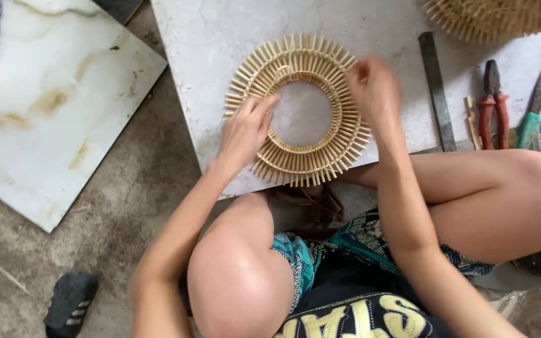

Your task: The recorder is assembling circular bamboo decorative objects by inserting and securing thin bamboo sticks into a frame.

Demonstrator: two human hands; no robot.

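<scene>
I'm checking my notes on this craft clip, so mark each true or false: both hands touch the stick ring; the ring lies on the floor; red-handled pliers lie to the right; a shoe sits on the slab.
1. Both the left hand and right hand touch the stick ring: true.
2. The ring lies on the floor: false, it lies on the pale slab.
3. Red-handled pliers lie to the right: true.
4. A dark shoe sits on the slab: false, it is on the floor.
</scene>
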